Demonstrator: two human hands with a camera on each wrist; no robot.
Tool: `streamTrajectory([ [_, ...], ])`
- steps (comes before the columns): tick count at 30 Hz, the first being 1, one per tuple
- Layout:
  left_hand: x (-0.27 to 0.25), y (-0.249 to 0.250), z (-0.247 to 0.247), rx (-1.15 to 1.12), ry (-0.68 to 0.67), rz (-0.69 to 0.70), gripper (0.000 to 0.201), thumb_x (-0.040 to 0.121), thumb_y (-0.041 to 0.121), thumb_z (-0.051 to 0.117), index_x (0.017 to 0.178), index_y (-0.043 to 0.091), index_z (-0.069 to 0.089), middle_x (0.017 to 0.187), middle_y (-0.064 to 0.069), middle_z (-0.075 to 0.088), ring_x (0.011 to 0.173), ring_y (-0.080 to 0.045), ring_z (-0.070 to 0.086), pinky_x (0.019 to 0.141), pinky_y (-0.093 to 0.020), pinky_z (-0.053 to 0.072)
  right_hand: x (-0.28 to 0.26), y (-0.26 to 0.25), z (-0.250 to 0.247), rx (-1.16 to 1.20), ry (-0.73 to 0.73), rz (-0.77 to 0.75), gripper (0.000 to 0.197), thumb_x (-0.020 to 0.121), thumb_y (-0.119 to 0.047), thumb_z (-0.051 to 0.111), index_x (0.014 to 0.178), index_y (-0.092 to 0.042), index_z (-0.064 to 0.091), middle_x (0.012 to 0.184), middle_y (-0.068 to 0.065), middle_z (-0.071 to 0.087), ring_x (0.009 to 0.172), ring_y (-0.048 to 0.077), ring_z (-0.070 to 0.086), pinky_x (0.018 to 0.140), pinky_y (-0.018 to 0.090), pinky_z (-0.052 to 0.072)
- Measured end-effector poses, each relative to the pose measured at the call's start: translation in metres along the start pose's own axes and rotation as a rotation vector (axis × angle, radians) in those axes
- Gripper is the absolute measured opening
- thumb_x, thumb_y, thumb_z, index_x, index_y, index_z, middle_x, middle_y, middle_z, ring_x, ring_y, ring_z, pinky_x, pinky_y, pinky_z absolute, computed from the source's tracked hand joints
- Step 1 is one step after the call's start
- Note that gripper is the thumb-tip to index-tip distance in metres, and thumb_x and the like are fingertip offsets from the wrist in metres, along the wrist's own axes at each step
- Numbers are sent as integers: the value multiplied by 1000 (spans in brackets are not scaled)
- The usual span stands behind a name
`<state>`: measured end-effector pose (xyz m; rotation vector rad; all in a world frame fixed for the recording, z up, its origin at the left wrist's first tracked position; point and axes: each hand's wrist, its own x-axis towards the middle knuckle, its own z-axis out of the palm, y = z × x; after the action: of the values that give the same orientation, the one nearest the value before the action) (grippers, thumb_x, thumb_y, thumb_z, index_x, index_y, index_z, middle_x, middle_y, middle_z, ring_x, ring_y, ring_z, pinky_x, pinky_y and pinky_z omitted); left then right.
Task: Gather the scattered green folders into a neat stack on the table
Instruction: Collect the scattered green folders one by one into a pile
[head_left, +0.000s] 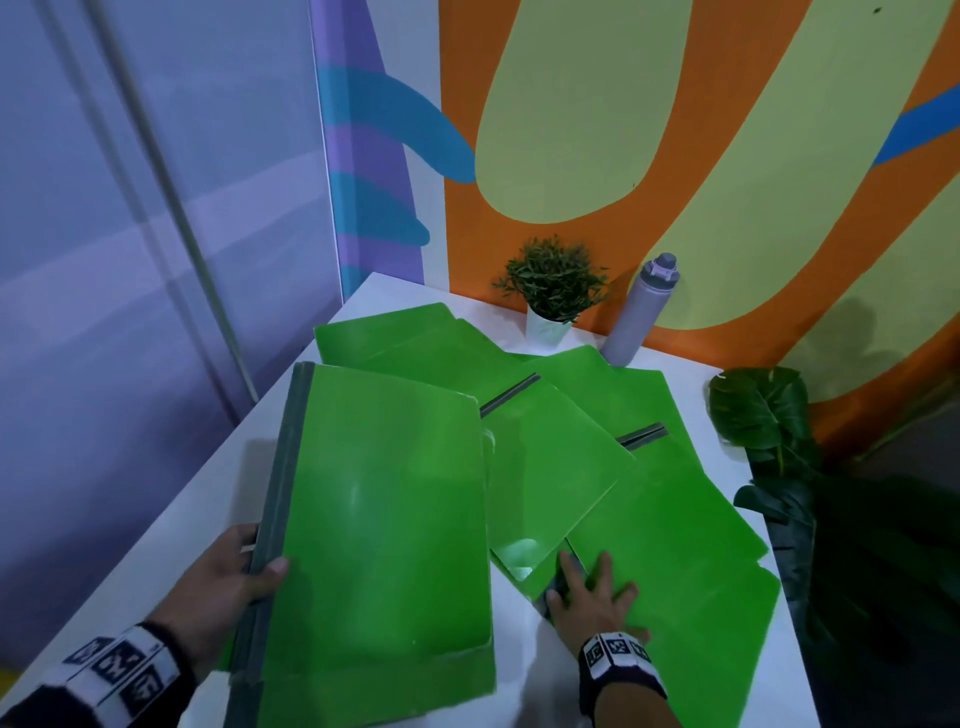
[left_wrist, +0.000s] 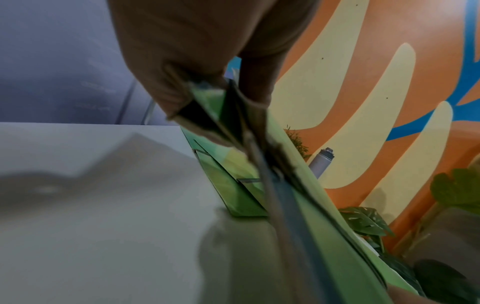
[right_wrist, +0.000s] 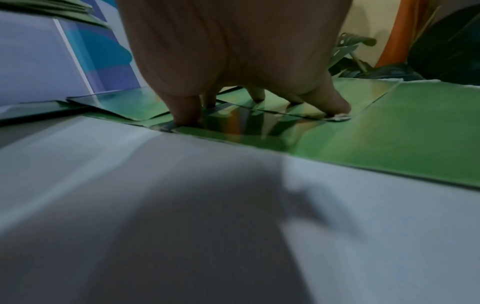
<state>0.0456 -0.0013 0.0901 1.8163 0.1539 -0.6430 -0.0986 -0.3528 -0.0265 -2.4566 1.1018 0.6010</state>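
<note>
My left hand (head_left: 244, 571) grips the grey spines of a bundle of green folders (head_left: 384, 519), held tilted above the white table (head_left: 208, 499); the thumb lies on top. In the left wrist view that left hand (left_wrist: 207, 92) pinches the held folders (left_wrist: 324, 236) at the spine edge. My right hand (head_left: 592, 597) rests with spread fingers on a green folder (head_left: 670, 566) lying flat at the front right. The right wrist view shows the fingertips (right_wrist: 335, 107) pressing on that folder (right_wrist: 389, 133). Several more folders (head_left: 410, 338) lie scattered toward the back.
A small potted plant (head_left: 550, 296) and a grey bottle (head_left: 639, 312) stand at the table's back edge against the painted wall. A large-leaved plant (head_left: 769, 421) stands off the right side. The table's left edge runs close to my left hand.
</note>
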Motion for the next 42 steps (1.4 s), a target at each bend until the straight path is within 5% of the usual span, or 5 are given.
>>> streamTrajectory([
  [9, 19, -13, 0, -28, 48, -36, 39, 88, 3, 59, 124, 4, 46, 116, -20, 55, 103, -36, 51, 99, -55, 38, -52, 54, 24, -134, -72, -122, 67, 80, -69, 42, 139, -59, 10, 158, -4, -18, 141, 43, -14, 103, 76, 10],
  [14, 20, -17, -4, -43, 51, -60, 44, 88, 3, 59, 130, 1, 43, 118, -18, 54, 107, -36, 50, 102, -54, 36, -71, 46, 9, 10, 102, -43, 39, 84, -50, 50, 123, -42, 51, 150, 0, 29, 138, 28, 25, 107, 63, 20],
  [19, 17, -26, -4, -42, 23, -90, 47, 88, 4, 59, 132, 1, 43, 118, -18, 55, 110, -37, 50, 103, -54, 36, -59, -16, -4, 573, 163, 85, 49, 91, -14, 54, 137, -11, 41, 130, 15, 54, 107, 27, 57, 92, 33, 47],
  [27, 6, -38, -12, 4, 9, -110, 24, 90, 4, 55, 114, 0, 53, 102, -17, 57, 98, -33, 51, 100, -55, 36, -25, -86, -6, 1309, -106, 398, 38, 88, -9, 57, 124, 1, 48, 117, 15, 55, 105, 31, 51, 97, 47, 44],
  [42, 23, 1, -73, 6, 312, 147, 29, 87, 2, 60, 114, 10, 54, 101, -19, 61, 87, -29, 54, 87, -47, 43, -35, -89, -75, 1427, 252, 152, 52, 90, 7, 41, 127, -30, 42, 118, 6, 49, 88, 24, 56, 78, 45, 54],
])
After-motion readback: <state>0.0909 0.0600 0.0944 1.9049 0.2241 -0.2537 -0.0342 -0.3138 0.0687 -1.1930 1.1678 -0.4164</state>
